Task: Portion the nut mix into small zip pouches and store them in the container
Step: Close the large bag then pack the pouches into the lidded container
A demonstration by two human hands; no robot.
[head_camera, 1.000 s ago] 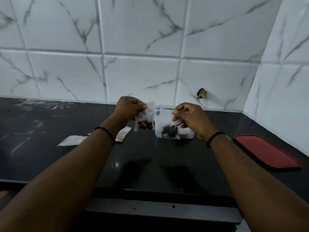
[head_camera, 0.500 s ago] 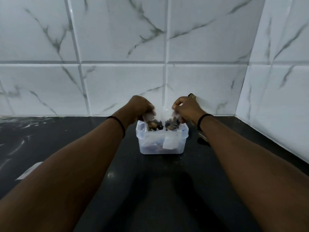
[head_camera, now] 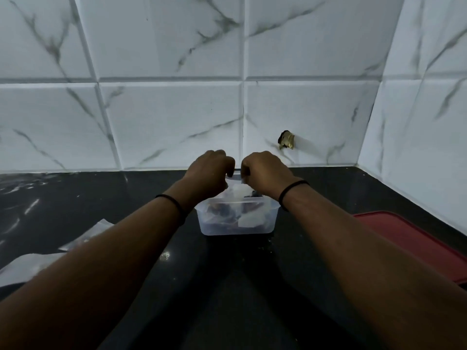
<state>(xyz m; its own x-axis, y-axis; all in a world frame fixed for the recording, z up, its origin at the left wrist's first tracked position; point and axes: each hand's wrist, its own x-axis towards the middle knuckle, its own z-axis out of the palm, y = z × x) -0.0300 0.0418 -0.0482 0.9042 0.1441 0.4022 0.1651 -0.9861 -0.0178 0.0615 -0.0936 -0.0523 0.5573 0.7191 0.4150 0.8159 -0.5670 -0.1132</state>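
A small clear plastic container (head_camera: 267, 227) stands on the black counter (head_camera: 227, 286) near the tiled wall. Several zip pouches with dark nut mix lie inside it. My left hand (head_camera: 207, 173) and my right hand (head_camera: 265, 173) hover side by side over its far rim, fingers curled downward. Each seems to pinch the top of a zip pouch (head_camera: 237, 192) that is lowered into the container; the fingertips are partly hidden.
A red lid (head_camera: 409, 238) lies flat on the counter to the right of the container. Flat empty pouches (head_camera: 86, 236) lie at the left, under my left forearm. A small brass fitting (head_camera: 286, 140) sticks out of the wall behind.
Both hands carried the two filled pouches from mid-air above the counter down into the container. They have since sunk lower and come closer together over it.
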